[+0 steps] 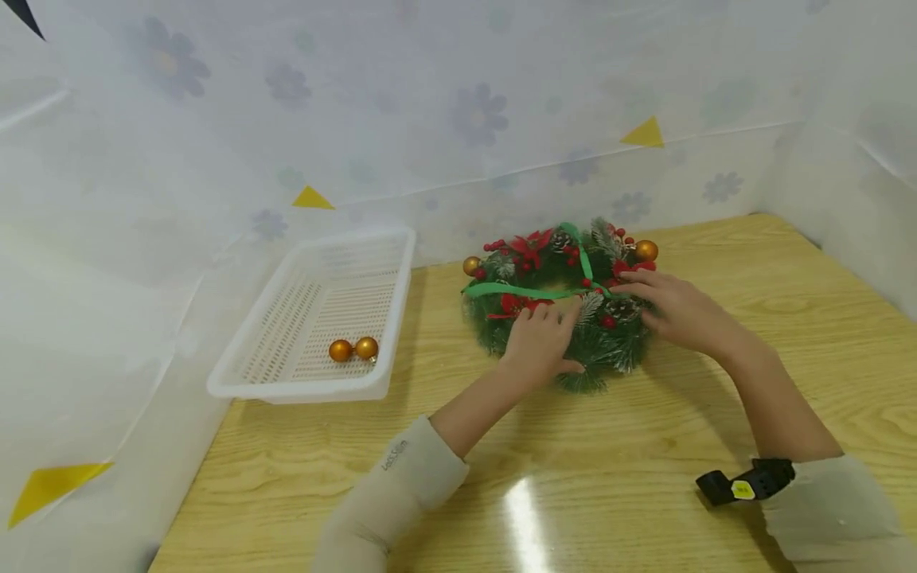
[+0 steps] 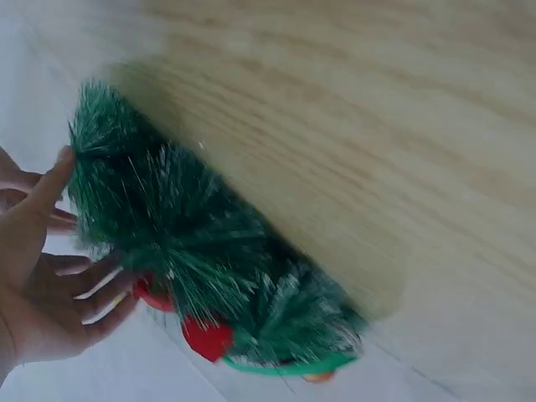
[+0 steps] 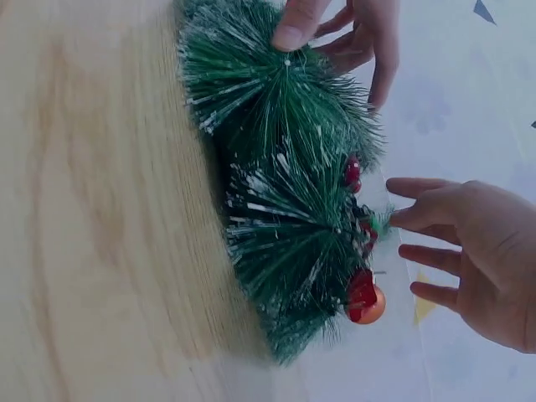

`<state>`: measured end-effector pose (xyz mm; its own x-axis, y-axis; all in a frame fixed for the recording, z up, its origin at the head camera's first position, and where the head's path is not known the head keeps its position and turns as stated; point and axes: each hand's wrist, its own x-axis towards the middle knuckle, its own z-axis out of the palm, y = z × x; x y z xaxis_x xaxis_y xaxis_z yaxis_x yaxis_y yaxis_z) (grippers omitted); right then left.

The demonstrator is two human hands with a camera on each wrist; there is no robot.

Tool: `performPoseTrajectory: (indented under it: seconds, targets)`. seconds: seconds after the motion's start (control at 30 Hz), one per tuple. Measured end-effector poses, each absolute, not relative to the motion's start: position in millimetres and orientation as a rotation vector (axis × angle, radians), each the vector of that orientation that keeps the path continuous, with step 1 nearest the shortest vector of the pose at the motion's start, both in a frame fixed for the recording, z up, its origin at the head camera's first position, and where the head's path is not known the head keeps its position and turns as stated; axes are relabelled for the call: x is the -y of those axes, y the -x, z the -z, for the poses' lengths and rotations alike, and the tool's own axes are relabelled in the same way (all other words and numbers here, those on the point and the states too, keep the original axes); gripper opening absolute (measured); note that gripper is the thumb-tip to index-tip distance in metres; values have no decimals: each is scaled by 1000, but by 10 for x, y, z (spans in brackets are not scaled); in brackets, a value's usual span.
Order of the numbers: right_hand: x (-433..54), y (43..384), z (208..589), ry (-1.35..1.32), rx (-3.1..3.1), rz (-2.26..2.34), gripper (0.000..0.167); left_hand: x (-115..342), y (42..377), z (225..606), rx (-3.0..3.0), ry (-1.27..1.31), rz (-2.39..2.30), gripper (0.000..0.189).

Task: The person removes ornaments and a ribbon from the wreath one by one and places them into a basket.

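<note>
A green Christmas wreath (image 1: 609, 342) with red flowers, berries, pine cones and frosted sprigs lies on the wooden table. Across its top runs a loose green ribbon (image 1: 523, 292). My left hand (image 1: 539, 346) rests on the wreath's near left side, fingers extended over the greenery and the thumb spread along the near edge. On the far right side, my right hand (image 1: 680, 310) reaches over the wreath with spread fingers, the fingertips (image 3: 395, 219) right at the ribbon. Gold baubles sit on the wreath, one at the right (image 1: 645, 251) and one at the left (image 1: 471, 266).
Left of the wreath stands a white plastic basket (image 1: 301, 390) holding two gold baubles (image 1: 354, 349). A flower-patterned white sheet (image 1: 430, 103) rises behind the table (image 1: 609, 477) and along its sides. A black strap with a small device (image 1: 745, 484) is worn on the right sleeve.
</note>
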<state>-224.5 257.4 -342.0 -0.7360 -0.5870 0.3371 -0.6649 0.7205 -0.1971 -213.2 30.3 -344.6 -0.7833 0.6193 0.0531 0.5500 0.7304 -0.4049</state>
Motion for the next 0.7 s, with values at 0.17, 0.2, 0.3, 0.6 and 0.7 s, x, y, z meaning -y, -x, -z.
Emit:
performPoseTrajectory:
  seconds: [0.17,0.2,0.3,0.6,0.7]
  targets:
    - [-2399,2242,3426,-1034,2622,-539,39,14,2288,3359,2671,1143,-333,91]
    - [-2362,2246,3446,-1051,2618,-548,39,88,2332,3349,2665,1196,-297,92]
    - [-2282,2253,3522,-1071,2645,-517,49,285,2472,3351,2670,1320,-249,99]
    - [-2258,2217,3624,-1004,2770,-420,85,530,2739,3551,2697,1400,-407,112]
    - [-2274,2211,3623,-985,2809,-421,85,531,2752,3594,2690,1392,-439,106]
